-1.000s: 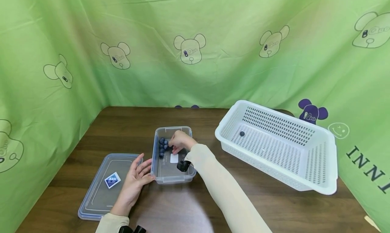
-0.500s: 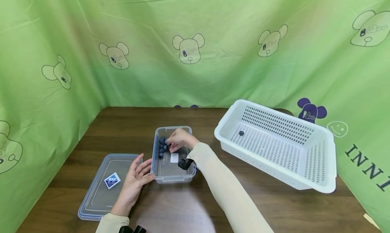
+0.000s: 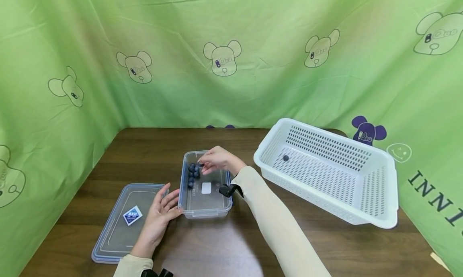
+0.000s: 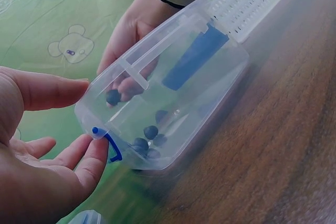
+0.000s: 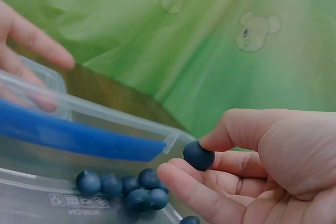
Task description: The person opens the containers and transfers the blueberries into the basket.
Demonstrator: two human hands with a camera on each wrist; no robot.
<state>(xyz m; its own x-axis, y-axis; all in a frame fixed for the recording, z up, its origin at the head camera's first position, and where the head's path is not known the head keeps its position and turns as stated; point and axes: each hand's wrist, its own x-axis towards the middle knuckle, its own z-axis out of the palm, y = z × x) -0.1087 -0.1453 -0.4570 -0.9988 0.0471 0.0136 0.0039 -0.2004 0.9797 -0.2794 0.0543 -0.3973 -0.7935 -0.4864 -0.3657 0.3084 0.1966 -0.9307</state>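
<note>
Between thumb and fingertips my right hand (image 3: 220, 158) pinches a blueberry (image 5: 198, 156), held over the far end of a clear plastic container (image 3: 207, 213). Several more blueberries (image 5: 88, 182) lie along the left side of the container's floor. My left hand (image 3: 158, 214) rests against the container's left side with its fingers extended. In the left wrist view its thumb is at the rim and its fingertips touch near the blue clip (image 4: 113, 148). A single blueberry (image 3: 285, 158) sits in the white perforated basket (image 3: 318, 196).
A clear lid (image 3: 117, 232) with a blue edge and a blue-and-white label (image 3: 132, 215) lies left of the container. The basket stands at the right on the dark wooden table (image 3: 155, 156). A green patterned cloth (image 3: 173, 96) hangs behind and at both sides.
My right hand has risen from among the blueberries inside the container, lifting one in its fingertips. The left hand stays against the container's side.
</note>
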